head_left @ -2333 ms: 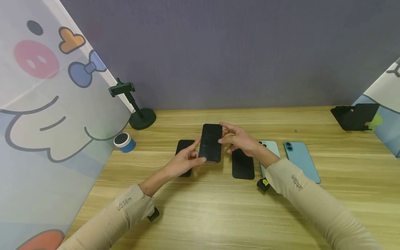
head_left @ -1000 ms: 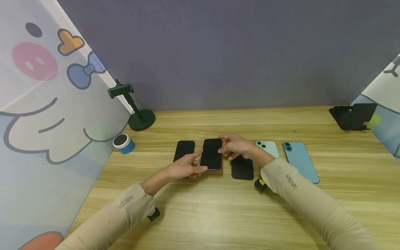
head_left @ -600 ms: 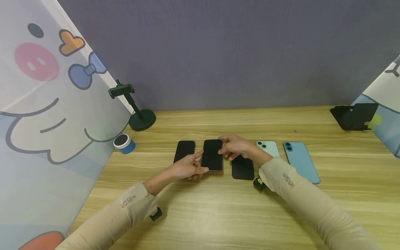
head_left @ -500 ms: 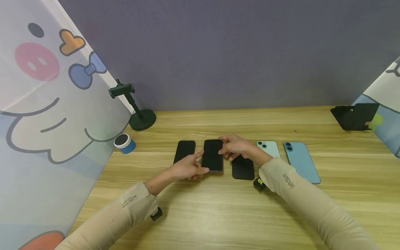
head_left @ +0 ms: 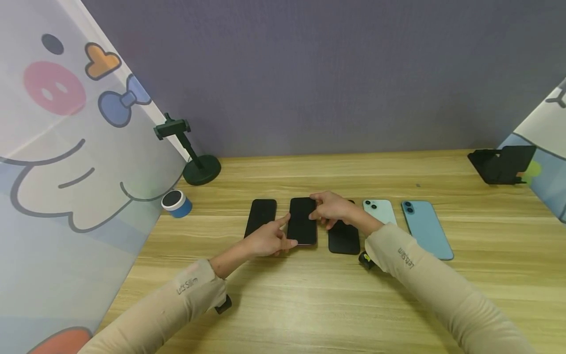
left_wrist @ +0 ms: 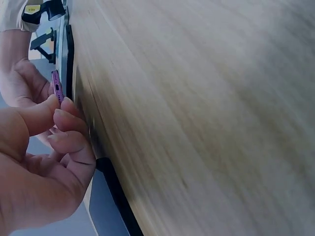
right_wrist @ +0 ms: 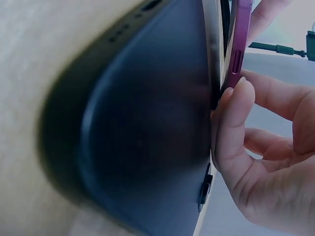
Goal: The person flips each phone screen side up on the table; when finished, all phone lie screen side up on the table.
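Observation:
A smartphone point(head_left: 302, 221), black screen up with a purple edge, lies between both hands, in line with the other phones. My left hand point(head_left: 266, 239) pinches its lower left corner; in the left wrist view the thumb and fingertips grip the purple end point(left_wrist: 57, 86). My right hand point(head_left: 332, 207) holds its upper right side, and the right wrist view has fingers against the purple side frame point(right_wrist: 238, 49). A black phone point(head_left: 262, 215) lies partly under my left hand. Another dark phone point(head_left: 344, 239) sits partly beneath my right hand.
Right of these lie a pale green phone point(head_left: 381, 210) and a blue phone point(head_left: 426, 228), camera sides up. A dark green phone stand point(head_left: 201, 168) and a blue-white round tub point(head_left: 178, 204) are at left. A black folding stand point(head_left: 504, 166) is far right.
Both hands have brought the purple-edged phone down and nearer to me from its raised position, into the row. Since half a second ago it has shifted only slightly right and nearer.

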The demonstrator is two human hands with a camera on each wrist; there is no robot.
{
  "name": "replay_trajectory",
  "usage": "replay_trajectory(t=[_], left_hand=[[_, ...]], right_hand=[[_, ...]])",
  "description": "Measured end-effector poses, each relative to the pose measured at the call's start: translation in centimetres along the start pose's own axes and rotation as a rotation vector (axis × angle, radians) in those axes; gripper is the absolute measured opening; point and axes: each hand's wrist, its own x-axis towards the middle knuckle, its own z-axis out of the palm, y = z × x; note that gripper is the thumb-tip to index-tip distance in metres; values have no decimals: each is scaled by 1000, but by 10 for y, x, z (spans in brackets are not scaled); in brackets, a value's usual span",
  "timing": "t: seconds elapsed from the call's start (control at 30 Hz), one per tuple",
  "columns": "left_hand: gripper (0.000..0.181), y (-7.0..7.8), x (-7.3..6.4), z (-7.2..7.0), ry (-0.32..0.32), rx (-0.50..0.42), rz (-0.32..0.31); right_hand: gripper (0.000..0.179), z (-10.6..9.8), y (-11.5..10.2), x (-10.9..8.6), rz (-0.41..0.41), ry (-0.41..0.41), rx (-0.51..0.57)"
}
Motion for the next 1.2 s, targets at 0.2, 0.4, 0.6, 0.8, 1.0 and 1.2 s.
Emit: replay_trajectory(t=[0.2,0.4,0.6,0.8,1.0,1.2], left_hand=[[88,5,0,3,16,91,-43],[94,9,2,2,-22,131,-84],[95,11,3,3,-48,136,-110],[97,14,2,0,-64,125,-108],[93,16,1,-4,22,275,-44],[99,12,0,2,98,528,-25]], right_hand=[[77,2,-2,0,29,36,-43],[77,4,-5,-1,50,46,-76],[78,6,-6,0,43,57,-126],[77,7,-6,0,50,65,-151],[77,6,-6,0,31,71,-179],[74,6,-7,-1,18,92,-195]])
